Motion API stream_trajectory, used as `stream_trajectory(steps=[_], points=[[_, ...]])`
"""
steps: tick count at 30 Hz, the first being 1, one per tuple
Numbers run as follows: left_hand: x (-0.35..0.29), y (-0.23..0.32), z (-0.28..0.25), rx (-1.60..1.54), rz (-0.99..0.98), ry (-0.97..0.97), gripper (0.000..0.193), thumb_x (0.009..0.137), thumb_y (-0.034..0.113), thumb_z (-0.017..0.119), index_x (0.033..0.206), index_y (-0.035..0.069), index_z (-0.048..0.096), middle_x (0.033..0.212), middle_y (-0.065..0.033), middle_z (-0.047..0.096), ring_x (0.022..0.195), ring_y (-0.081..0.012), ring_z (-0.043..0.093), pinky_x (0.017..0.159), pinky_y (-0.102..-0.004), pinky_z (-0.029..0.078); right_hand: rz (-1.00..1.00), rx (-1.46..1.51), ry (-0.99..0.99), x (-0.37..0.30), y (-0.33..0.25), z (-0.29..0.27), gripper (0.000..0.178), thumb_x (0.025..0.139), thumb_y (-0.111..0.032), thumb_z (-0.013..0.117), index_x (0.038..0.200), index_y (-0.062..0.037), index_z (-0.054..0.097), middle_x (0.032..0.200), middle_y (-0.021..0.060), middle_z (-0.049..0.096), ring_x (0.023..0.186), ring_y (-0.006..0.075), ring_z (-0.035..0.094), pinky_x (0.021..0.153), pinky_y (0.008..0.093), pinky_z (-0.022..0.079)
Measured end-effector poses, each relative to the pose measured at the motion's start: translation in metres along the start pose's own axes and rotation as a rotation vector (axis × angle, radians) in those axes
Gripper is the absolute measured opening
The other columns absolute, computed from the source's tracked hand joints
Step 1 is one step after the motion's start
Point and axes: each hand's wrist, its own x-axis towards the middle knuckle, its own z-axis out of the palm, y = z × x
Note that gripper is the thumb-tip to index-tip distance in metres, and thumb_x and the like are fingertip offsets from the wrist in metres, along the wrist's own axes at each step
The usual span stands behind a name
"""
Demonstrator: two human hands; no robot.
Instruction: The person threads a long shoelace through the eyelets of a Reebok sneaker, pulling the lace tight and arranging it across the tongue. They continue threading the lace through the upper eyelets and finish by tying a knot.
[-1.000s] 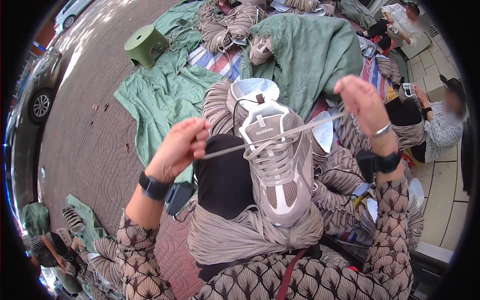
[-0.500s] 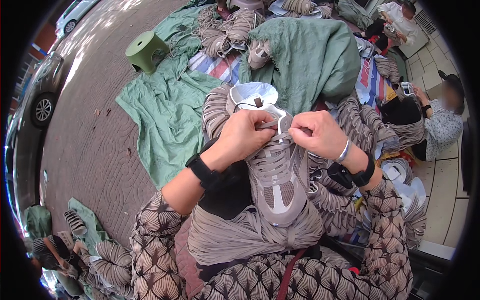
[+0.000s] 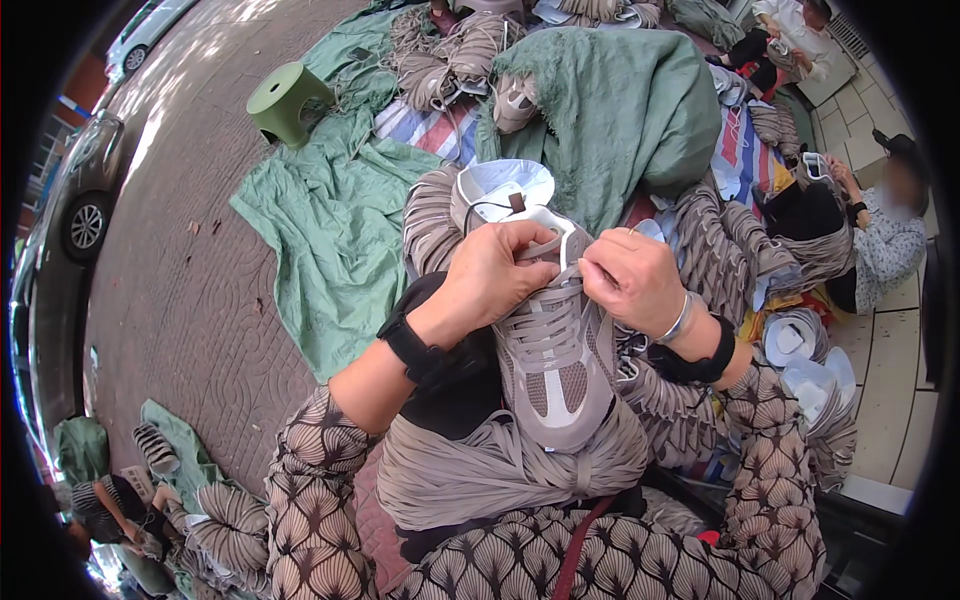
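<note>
resting on the person's lap is one grey and beige mesh sneaker (image 3: 555, 370), toe toward the body, lying over a thick bundle of taupe shoelaces (image 3: 470, 470) draped across the knees. two hands work at its upper lacing: the left hand (image 3: 500, 270) is curled around the tongue end and pinches a grey lace, and the right hand (image 3: 630, 280), just beside it on the sneaker's other side, is closed narrow on the lace as well. each wrist carries one black band; the right wrist also has one silver bangle (image 3: 680, 320).

beyond the sneaker's heel lies one white and pale blue insole-like piece (image 3: 505, 185). further beyond it sits one large heap under green cloth (image 3: 630, 100), with one more grey sneaker (image 3: 515, 100) against it and several lace bundles; their number cannot be counted. left of the sneaker one green tarp (image 3: 320, 220) is spread on the brick pavement, and past it stands one round green plastic stool (image 3: 285, 100). one dark car (image 3: 75, 200) is parked far left of that.

right of the sneaker a seated person in a patterned top (image 3: 885, 240) works among stacked white soles (image 3: 810, 370). no labels or signs are legible.
</note>
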Motion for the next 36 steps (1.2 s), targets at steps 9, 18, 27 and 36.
stream_trajectory(steps=[9, 18, 27, 36], points=[[0.004, 0.003, -0.004, 0.213, 0.098, -0.080, 0.015, 0.085, 0.011, 0.069, 0.097, 0.001, 0.069, 0.075, -0.0040, 0.068, 0.068, -0.0084, 0.060, 0.064, -0.0288, 0.049, 0.612, 0.598, -0.385, 0.006, 0.010, -0.007, 0.015, 0.090, -0.016, 0.065, 0.093, -0.0007, 0.064, 0.067, -0.0004, 0.055, 0.060, 0.0083, 0.051, 0.054, 0.0281, 0.040], [-0.023, -0.047, -0.094, 0.801, 0.232, 0.259, 0.013, 0.088, 0.014, 0.062, 0.090, 0.001, 0.061, 0.067, -0.0170, 0.060, 0.062, -0.0326, 0.060, 0.057, -0.0419, 0.044, 0.982, 1.665, -0.232, 0.014, -0.005, -0.025, 0.024, 0.095, -0.012, 0.061, 0.115, 0.0010, 0.057, 0.089, 0.0054, 0.063, 0.082, 0.0137, 0.060, 0.080, 0.0264, 0.048], [-0.060, -0.048, -0.111, -0.230, -0.203, 0.197, 0.017, 0.098, 0.022, 0.058, 0.094, 0.007, 0.063, 0.071, 0.0087, 0.045, 0.064, -0.0022, 0.038, 0.060, -0.0211, 0.033, 0.978, 1.614, -0.358, 0.011, 0.002, -0.010, 0.011, 0.096, -0.010, 0.060, 0.103, -0.0013, 0.061, 0.087, 0.0042, 0.063, 0.065, 0.0081, 0.058, 0.076, 0.0282, 0.052], [-0.099, -0.058, -0.128, -1.012, -0.125, 0.560, 0.025, 0.104, 0.025, 0.050, 0.111, 0.004, 0.062, 0.081, 0.0029, 0.058, 0.062, -0.0052, 0.044, 0.058, -0.0209, 0.040, 1.079, 1.498, -0.357, 0.020, -0.007, -0.016, 0.007, 0.095, -0.009, 0.060, 0.099, -0.0030, 0.061, 0.083, 0.0003, 0.060, 0.057, 0.0024, 0.043, 0.058, 0.0215, 0.042]])
